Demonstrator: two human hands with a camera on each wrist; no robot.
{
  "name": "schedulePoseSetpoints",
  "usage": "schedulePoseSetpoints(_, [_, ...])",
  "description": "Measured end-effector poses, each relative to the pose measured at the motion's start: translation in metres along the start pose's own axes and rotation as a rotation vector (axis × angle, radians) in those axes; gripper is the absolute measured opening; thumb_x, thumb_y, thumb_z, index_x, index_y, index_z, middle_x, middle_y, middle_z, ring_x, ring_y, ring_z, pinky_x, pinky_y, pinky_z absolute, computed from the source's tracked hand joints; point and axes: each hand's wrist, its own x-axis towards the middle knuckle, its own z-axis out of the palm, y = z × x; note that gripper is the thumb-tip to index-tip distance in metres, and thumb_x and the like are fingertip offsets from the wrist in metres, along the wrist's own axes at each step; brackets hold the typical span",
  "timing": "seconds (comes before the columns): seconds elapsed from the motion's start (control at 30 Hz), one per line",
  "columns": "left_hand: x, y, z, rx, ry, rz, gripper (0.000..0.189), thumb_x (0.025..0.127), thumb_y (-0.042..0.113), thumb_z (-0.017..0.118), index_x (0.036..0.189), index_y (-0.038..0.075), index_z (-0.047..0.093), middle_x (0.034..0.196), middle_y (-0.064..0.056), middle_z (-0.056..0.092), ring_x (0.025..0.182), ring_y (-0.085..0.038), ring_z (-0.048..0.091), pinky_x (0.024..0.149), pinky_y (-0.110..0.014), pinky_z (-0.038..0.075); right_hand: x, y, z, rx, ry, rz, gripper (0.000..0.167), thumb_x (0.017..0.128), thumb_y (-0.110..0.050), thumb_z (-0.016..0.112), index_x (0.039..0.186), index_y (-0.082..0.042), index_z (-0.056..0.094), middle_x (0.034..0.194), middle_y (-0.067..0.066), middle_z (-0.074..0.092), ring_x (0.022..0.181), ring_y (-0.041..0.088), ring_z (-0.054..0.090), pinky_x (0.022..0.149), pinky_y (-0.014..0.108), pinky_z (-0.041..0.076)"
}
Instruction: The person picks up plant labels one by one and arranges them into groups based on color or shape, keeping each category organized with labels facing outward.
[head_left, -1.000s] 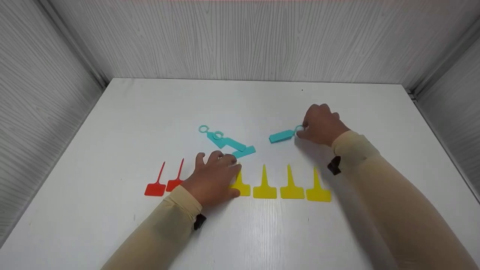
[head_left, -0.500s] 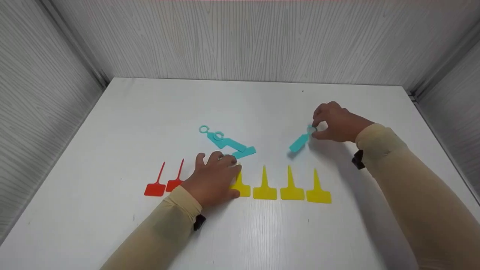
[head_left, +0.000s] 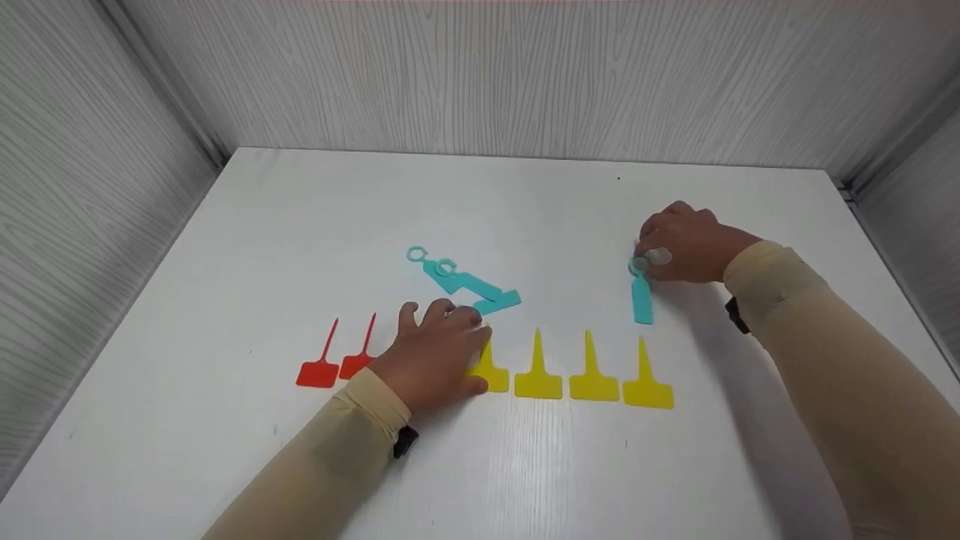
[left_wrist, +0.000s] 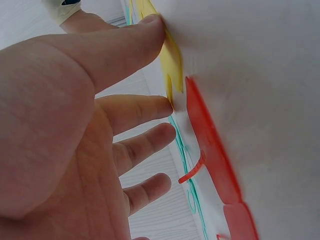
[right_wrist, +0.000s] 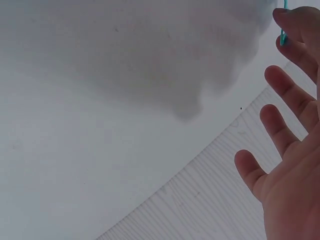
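Between thumb and index finger my right hand (head_left: 690, 244) pinches the ring of a turquoise plant ring label (head_left: 642, 300), whose flat strip points toward the near side, above the rightmost yellow T-shaped plant label (head_left: 648, 391). The right wrist view shows a sliver of the turquoise label (right_wrist: 283, 37) at those fingertips, the other fingers spread. My left hand (head_left: 433, 360) rests over the leftmost yellow T-shaped plant label (head_left: 491, 379), partly covering it. In the left wrist view its thumb touches the yellow label (left_wrist: 172, 57), and the nearly straight index finger reaches its other end.
Two red T-shaped labels (head_left: 318, 373) with thin stems lie left of my left hand. More turquoise ring labels (head_left: 478, 286) overlap in a pile beyond it. Other yellow labels (head_left: 538, 385) form a row. White wood-grain walls (head_left: 495, 82) border the white table (head_left: 540, 472).
My right hand has carried the turquoise ring label to the right, and its strip has swung from pointing left to pointing toward the near side. The left hand has stayed in place.
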Motion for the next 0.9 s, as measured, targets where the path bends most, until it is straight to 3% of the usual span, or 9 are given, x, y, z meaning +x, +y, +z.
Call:
schedulePoseSetpoints(0.43, [-0.001,0.0,0.0,-0.001,0.002,0.004,0.074,0.093,0.052,0.087,0.158,0.024,0.063,0.162,-0.005,0.054,0.152,-0.036,0.04,0.118,-0.071,0.029,-0.001,0.01,0.012,-0.021,0.012,-0.001,0.036,0.098,-0.021,0.078,0.134,-0.016,0.081,0.146,0.017,0.066,0.143,0.048,0.042,0.11,0.079,0.039])
schedulePoseSetpoints(0.67, [0.001,0.0,0.0,-0.002,-0.014,-0.002,0.075,0.094,0.053,0.086,0.159,0.025,0.062,0.163,-0.004,0.053,0.153,-0.035,0.039,0.119,-0.071,0.028,-0.004,0.002,0.01,-0.016,-0.013,0.016,0.037,0.1,-0.023,0.076,0.136,-0.016,0.08,0.147,0.017,0.066,0.142,0.046,0.043,0.11,0.077,0.039])
schedulePoseSetpoints(0.9, [0.001,0.001,0.0,-0.008,-0.017,-0.002,0.076,0.093,0.052,0.087,0.16,0.025,0.062,0.163,-0.004,0.053,0.153,-0.035,0.039,0.119,-0.071,0.028,-0.004,-0.006,0.01,-0.014,0.033,-0.018,0.041,0.099,-0.026,0.08,0.138,-0.014,0.079,0.147,0.017,0.065,0.143,0.045,0.043,0.113,0.075,0.039])
